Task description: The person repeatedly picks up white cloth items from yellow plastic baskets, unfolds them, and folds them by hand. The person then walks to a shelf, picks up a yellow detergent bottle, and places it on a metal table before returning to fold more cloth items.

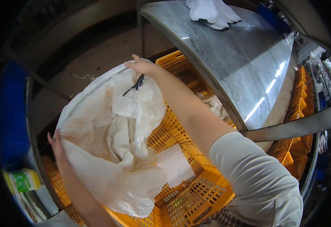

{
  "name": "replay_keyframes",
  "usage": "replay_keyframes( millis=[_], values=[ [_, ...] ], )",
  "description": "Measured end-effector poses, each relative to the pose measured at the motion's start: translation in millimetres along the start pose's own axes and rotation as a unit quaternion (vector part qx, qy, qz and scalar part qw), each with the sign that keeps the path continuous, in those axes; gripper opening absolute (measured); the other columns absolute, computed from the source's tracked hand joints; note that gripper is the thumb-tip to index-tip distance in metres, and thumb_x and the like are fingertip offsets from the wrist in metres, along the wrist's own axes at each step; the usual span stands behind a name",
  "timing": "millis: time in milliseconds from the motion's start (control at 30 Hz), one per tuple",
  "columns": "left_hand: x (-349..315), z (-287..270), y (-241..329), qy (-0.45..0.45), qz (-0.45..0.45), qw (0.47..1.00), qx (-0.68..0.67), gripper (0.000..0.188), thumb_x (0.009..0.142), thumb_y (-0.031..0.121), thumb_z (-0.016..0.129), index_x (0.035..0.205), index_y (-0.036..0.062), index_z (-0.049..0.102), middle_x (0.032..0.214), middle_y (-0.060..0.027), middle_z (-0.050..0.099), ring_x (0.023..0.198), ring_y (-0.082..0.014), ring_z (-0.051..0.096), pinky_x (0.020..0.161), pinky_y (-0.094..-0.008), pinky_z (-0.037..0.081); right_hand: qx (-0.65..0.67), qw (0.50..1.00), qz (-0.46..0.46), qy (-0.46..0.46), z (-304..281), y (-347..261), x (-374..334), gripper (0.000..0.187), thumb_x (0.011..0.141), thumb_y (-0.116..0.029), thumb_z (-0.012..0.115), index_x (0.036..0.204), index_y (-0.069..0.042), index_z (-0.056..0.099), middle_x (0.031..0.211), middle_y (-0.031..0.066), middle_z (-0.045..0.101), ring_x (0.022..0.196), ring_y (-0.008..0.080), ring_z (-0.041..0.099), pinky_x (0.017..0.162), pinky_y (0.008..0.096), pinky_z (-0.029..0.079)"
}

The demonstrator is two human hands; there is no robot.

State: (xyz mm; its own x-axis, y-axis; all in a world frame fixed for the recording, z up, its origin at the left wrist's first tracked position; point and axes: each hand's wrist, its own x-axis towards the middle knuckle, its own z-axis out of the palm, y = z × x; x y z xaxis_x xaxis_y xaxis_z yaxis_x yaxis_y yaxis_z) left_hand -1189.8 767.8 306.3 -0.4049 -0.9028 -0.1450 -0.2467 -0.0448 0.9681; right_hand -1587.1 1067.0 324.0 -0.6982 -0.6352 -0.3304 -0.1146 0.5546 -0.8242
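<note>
A large white woven sack (97, 159) hangs with its mouth spread wide over an orange plastic crate (199, 196). My right hand (143, 67) grips the far rim of the sack, its arm stretched across the crate. At the left side of the rim, my left hand (56, 145) holds the sack's edge, and some of its fingers are hidden by the cloth. A knotted black cord (136, 86) is on the sack just below my right hand. The sack's inside looks creased and loose. Beside it, a pale sheet of paper (175, 165) lies in the crate.
To the right stands a grey marble-patterned table (226, 56) with a metal edge, bearing white shoes (211, 13). Another orange crate (182, 72) is under it. More orange crates (299, 109) line the far right. At left are a blue bin (12, 117) and a yellow-green package (22, 181).
</note>
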Motion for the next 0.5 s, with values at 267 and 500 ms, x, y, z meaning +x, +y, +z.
replay_keyframes(
  millis=[267, 500],
  values=[
    [-48.6, -27.9, -52.7, -0.164, -0.269, 0.935, -0.162, 0.07, 0.092, 0.044, 0.05, 0.145, 0.0088, 0.022, 0.137, -0.0126, 0.044, 0.121, -0.0288, 0.047, 0.1, -0.038, 0.04, 0.251, 0.952, 0.173, -0.004, -18.3, 93.1, 23.9, 0.07, 0.091, -0.056, 0.043, 0.14, -0.006, 0.038, 0.145, 0.0114, 0.038, 0.129, 0.0223, 0.04, 0.106, 0.033, 0.031],
    [-93.3, -26.0, -80.7, -0.168, -0.284, 0.926, -0.185, 0.068, 0.092, 0.042, 0.051, 0.145, 0.0092, 0.023, 0.138, -0.0129, 0.043, 0.122, -0.0285, 0.046, 0.101, -0.0371, 0.038, 0.345, 0.932, -0.008, 0.113, -14.2, 148.9, -33.5, 0.053, 0.088, -0.047, 0.055, 0.127, -0.011, 0.057, 0.133, 0.015, 0.051, 0.126, 0.0221, 0.044, 0.108, 0.0304, 0.028]
  ],
)
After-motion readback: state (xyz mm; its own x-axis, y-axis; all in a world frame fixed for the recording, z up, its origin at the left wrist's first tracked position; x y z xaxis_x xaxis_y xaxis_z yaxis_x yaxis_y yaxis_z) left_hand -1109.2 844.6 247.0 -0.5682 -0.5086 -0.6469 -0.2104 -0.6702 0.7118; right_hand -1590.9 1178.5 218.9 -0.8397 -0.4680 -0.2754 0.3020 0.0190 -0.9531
